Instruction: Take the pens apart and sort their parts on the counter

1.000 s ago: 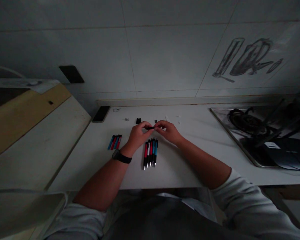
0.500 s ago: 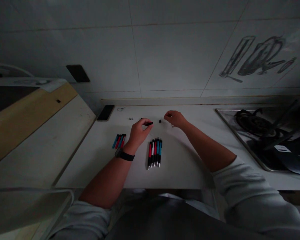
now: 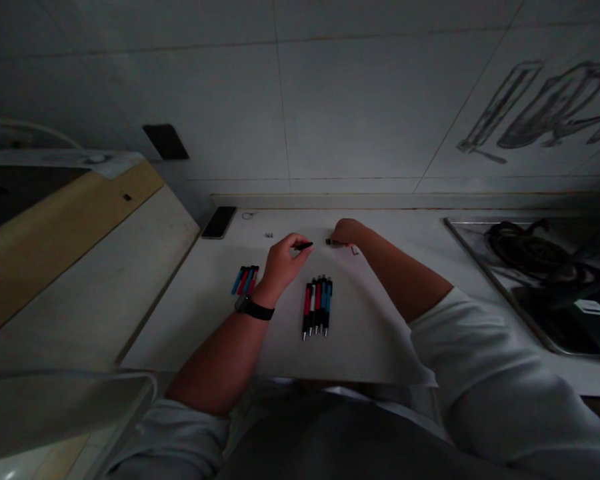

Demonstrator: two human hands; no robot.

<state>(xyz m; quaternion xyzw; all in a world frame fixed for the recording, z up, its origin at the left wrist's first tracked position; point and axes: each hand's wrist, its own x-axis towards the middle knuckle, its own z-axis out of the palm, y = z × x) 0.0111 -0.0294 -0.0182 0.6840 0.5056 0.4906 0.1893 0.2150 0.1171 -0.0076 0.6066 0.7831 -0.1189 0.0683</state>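
Note:
My left hand (image 3: 283, 261), a black watch on its wrist, is closed on a small black pen part (image 3: 303, 246) that sticks out to the right. My right hand (image 3: 347, 233) rests farther back on the white counter (image 3: 380, 320), its fingers curled by a tiny black piece (image 3: 328, 241) and a small white piece (image 3: 355, 250). Whether it grips either is unclear. Several assembled pens (image 3: 317, 307) with red, white and blue barrels lie side by side just in front of my hands. A second small bunch of pen barrels (image 3: 245, 280) lies to the left.
A dark phone (image 3: 219, 222) lies at the counter's back left corner, with tiny metal bits (image 3: 269, 235) near it. A gas hob (image 3: 545, 267) fills the right side. A wooden-topped surface (image 3: 55, 233) stands to the left. A tiled wall runs behind.
My hands were together on the black part; the right hand let go and reached back to the small pieces on the counter. The left hand stayed, keeping the part.

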